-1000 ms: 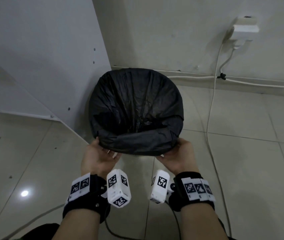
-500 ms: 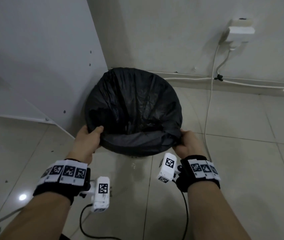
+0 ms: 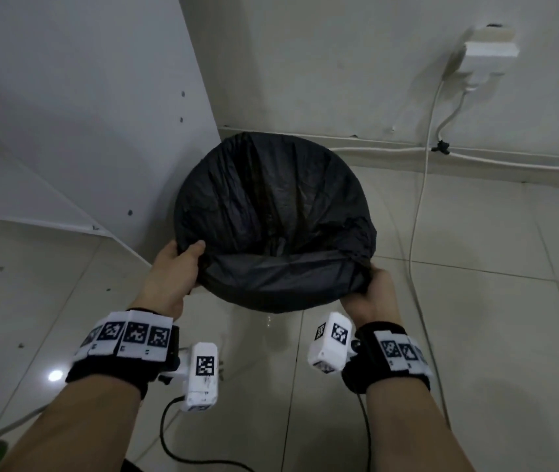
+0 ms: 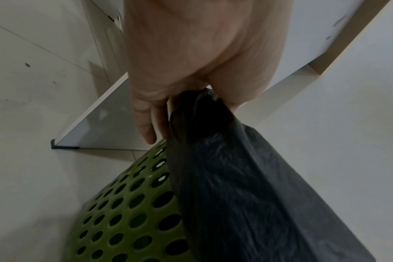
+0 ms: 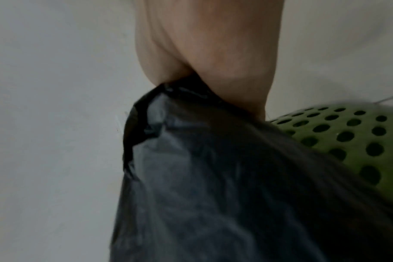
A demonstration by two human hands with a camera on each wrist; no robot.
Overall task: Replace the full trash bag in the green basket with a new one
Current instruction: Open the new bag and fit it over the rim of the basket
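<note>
A black trash bag (image 3: 271, 212) lines a round basket on the floor, its edge folded down over the rim. The head view shows only the bag; the green perforated basket (image 4: 128, 212) (image 5: 352, 138) appears below the bag in both wrist views. My left hand (image 3: 182, 257) pinches the bag's edge at the near left of the rim, thumb on top. My right hand (image 3: 370, 284) grips a bunched fold of the bag (image 5: 191, 141) at the near right. The left wrist view shows the bag (image 4: 236, 177) gathered between thumb and fingers (image 4: 146, 127).
A white cabinet panel (image 3: 84, 114) stands close to the basket's left. The wall runs behind it, with a white socket block (image 3: 485, 49) and cables (image 3: 421, 199) hanging down onto the tiled floor at the right. A black cable (image 3: 176, 437) trails between my forearms.
Both hands have slid outward and up along the rim, from under the near front edge to the left and right sides, drawing the bag's folded edge with them.
</note>
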